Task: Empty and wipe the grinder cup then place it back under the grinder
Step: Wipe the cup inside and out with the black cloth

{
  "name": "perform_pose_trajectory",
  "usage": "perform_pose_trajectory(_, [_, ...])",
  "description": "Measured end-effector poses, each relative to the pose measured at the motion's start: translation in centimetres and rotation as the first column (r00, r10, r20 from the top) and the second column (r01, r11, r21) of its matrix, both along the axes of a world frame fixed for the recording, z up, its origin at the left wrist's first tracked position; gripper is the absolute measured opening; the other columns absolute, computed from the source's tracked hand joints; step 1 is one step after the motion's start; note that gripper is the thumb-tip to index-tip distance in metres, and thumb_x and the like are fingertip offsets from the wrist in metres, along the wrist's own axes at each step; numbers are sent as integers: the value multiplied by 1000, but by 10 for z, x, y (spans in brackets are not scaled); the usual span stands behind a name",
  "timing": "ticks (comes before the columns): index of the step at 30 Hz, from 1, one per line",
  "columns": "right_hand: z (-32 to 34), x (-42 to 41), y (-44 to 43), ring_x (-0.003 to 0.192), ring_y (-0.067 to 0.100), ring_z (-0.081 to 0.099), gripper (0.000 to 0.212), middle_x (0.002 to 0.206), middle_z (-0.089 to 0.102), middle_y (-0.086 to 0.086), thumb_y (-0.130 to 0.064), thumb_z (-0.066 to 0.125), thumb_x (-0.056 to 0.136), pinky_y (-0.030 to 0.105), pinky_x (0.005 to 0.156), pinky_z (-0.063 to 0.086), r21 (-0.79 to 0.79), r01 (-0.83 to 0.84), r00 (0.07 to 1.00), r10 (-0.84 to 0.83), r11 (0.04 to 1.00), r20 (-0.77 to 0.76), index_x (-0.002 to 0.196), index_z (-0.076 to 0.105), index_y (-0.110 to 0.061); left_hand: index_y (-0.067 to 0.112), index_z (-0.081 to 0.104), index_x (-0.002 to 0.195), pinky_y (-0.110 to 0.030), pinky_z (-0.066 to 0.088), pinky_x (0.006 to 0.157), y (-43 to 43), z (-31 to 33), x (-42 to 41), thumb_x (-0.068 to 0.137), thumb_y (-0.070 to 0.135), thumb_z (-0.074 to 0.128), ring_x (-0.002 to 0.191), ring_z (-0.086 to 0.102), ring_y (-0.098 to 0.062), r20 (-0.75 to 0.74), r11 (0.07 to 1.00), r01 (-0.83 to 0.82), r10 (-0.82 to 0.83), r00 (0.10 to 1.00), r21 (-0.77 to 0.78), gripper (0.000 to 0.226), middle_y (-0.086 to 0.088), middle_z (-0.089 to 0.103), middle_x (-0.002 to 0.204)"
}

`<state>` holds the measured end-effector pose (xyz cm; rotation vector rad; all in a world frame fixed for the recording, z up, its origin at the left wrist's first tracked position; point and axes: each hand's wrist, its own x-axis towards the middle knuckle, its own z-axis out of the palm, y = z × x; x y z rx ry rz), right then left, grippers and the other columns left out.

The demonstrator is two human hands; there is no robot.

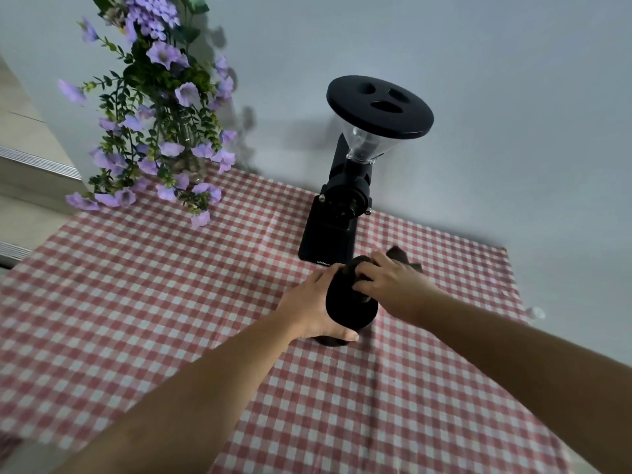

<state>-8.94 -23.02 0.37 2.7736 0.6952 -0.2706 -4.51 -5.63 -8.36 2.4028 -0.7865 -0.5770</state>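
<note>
A black grinder cup (349,311) is held tilted just above the checked tablecloth, its mouth turned away from me toward the grinder. My left hand (313,304) wraps around its left side and base. At the cup's mouth, my right hand (386,282) presses a dark cloth (402,256), part of which trails out behind the hand. The black coffee grinder (345,186), with its clear hopper and round black lid, stands upright just behind the cup. The cup's inside is hidden.
A glass vase of purple flowers (160,131) stands at the back left of the table. The red-and-white checked tablecloth (136,302) covers the table, which sits against a pale wall. A small clear object (535,314) lies past the right edge.
</note>
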Motion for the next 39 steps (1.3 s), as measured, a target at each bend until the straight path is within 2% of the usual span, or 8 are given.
perform_pose_trajectory(8, [8, -30, -7, 101, 9, 51, 42, 113, 51, -16, -5, 50, 90, 23, 87, 42, 356, 520, 822, -342, 776, -455, 107, 64, -40, 44, 8, 143, -45, 48, 89, -2, 0, -1, 45, 73, 75, 123, 49, -20, -4, 1000, 2, -2, 1000, -23, 123, 9, 34, 148])
perform_pose_trajectory(12, [17, -8, -15, 97, 7, 53, 42, 105, 56, -15, -1, 52, 87, 21, 84, 39, 562, 537, 842, -434, 629, -319, 98, 63, -40, 44, 11, 144, -48, 46, 97, 2, 1, 1, 47, 67, 80, 128, 45, -21, -62, 998, -7, 3, 998, -66, 122, 9, 30, 151])
perform_pose_trajectory(16, [-32, -32, 2, 100, 11, 52, 35, 114, 50, -7, -5, 44, 93, 17, 77, 43, 745, 594, 725, -604, 302, -333, 118, 48, -30, 44, 7, 146, -45, 48, 95, 0, 2, 3, 47, 66, 81, 128, 45, -22, -62, 999, 11, -14, 998, -39, 125, 9, 26, 153])
perform_pose_trajectory(19, [-60, -61, 2, 89, 11, 61, 30, 107, 57, -3, -11, 40, 97, 18, 61, 51, 671, 741, 537, -622, 25, -570, 124, 39, -26, 51, 7, 143, -48, 45, 98, 1, 5, 7, 46, 62, 85, 132, 40, -21, -130, 997, 29, -39, 991, -75, 125, 11, 26, 155])
perform_pose_trajectory(21, [-62, -67, -7, 89, 10, 62, 29, 105, 59, -4, -14, 45, 96, 22, 62, 54, 549, 835, 468, -566, 31, -679, 122, 43, -26, 53, 4, 145, -50, 40, 105, 3, 11, 16, 48, 55, 89, 139, 31, -22, -202, 996, 79, -83, 976, -31, 129, 10, 20, 158])
perform_pose_trajectory(27, [-49, -52, -14, 92, 4, 58, 31, 101, 59, -13, -11, 45, 96, 20, 70, 47, 782, 553, 496, -641, -287, -586, 114, 50, -35, 51, -9, 148, -45, 33, 107, -3, 34, 23, 59, 51, 84, 144, 20, -28, -269, 979, 135, -90, 959, 153, 129, 8, 1, 163])
perform_pose_trajectory(34, [-96, -76, 23, 98, 13, 59, 37, 103, 61, -8, -9, 41, 94, 24, 78, 47, 673, 709, 465, -579, -210, -670, 128, 49, -22, 34, -15, 151, -39, 47, 94, -33, 25, -16, 65, 57, 77, 130, 40, -33, 42, 949, -71, 61, 997, 306, 128, -9, 10, 159])
perform_pose_trajectory(39, [-64, -52, -12, 94, 12, 61, 38, 95, 61, -13, -9, 44, 93, 27, 79, 51, 749, 579, 470, -620, -321, -628, 124, 53, -28, 42, -7, 151, -42, 43, 103, -21, 45, 17, 65, 23, 85, 143, 19, -26, -181, 922, 283, -241, 953, 264, 127, 7, 3, 162])
